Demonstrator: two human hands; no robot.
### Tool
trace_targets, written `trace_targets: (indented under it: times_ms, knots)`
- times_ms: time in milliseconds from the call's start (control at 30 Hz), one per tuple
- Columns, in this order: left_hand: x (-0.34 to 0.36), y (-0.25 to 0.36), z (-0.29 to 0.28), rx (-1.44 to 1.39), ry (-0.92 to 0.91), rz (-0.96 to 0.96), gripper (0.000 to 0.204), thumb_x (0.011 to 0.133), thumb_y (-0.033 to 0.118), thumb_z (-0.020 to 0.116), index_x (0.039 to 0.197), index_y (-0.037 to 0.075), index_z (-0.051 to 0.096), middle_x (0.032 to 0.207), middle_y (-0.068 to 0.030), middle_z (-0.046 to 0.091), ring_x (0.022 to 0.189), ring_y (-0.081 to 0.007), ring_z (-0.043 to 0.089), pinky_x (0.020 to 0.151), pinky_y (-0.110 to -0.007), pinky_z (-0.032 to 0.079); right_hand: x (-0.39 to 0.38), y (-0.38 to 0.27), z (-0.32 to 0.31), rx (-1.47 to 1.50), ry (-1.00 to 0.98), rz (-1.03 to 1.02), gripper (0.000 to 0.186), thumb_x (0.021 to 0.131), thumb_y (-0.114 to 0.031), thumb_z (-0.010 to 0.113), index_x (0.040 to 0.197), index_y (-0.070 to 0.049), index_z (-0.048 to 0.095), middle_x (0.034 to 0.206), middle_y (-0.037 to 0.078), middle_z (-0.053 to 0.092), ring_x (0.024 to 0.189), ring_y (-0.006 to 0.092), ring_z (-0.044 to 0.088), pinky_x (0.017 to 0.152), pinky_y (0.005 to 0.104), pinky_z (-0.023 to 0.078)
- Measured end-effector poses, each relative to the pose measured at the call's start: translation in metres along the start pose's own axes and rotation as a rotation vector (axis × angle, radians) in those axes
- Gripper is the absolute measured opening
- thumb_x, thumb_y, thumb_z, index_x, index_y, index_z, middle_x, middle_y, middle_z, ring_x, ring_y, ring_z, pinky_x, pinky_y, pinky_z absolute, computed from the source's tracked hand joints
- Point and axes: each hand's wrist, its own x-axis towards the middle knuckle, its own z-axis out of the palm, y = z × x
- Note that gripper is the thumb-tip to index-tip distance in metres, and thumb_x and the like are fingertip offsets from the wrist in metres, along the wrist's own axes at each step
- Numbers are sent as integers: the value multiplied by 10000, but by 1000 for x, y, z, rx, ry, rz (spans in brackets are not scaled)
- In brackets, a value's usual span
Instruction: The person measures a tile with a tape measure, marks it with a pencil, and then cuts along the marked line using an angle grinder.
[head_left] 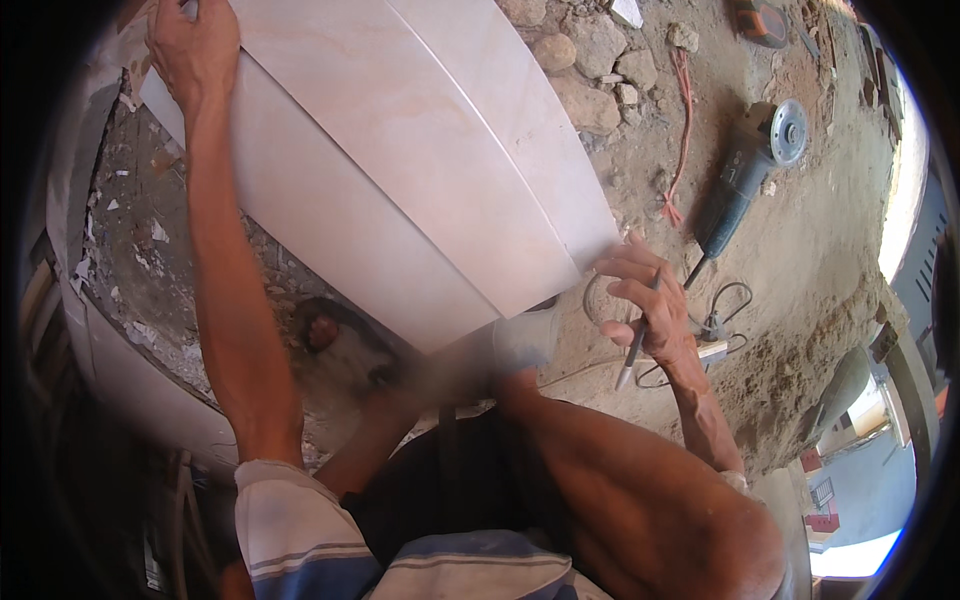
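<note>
Pale pink flat tiles [400, 130]: edge touched by left hand [195, 52], finger closure indeterminable; slim dark pen-shaped tool [635, 345] held in right hand [660, 308].

a striped white and blue shirt [475, 568] tops black shorts [430, 480].

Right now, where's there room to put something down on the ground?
There's bare brown sandy ground right of the grey-blue angle grinder. It's crowded with rough tan stones beside the pale pinkish tiles, and near the right hand, where a dark looped cable lies.
</note>
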Motion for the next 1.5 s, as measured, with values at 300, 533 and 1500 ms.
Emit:
trace_targets:
  times_ms: [300,533,1500]
  knots:
    - [-63,73,-59,90,-397,312,601,953,326,825,1486,153,607,1530,-126,561,1432,-370,462,1202,-514,378,105,-9,-15,623,612,324,231,1062,-204,740,1146,-14,638,906,71,693,797,129,663,726,311,566]
    - [-119,121,-104,74,-801,247,962,805,313,927,1583,21,442,1648,-207,399,1493,-419,404,1226,-552,359,307,17,-2,573,320,73,226,990,-260,793,1079,-55,758,983,68,786,845,144,732,755,298,600]
    - [-137,128,-100,184,-839,207,1211,653,369,998,1626,-22,392,1692,-260,331,1515,-470,398,1205,-587,393,452,21,17,413,216,-22,250,981,-268,715,933,-23,731,782,60,710,720,157,643,679,348,512]
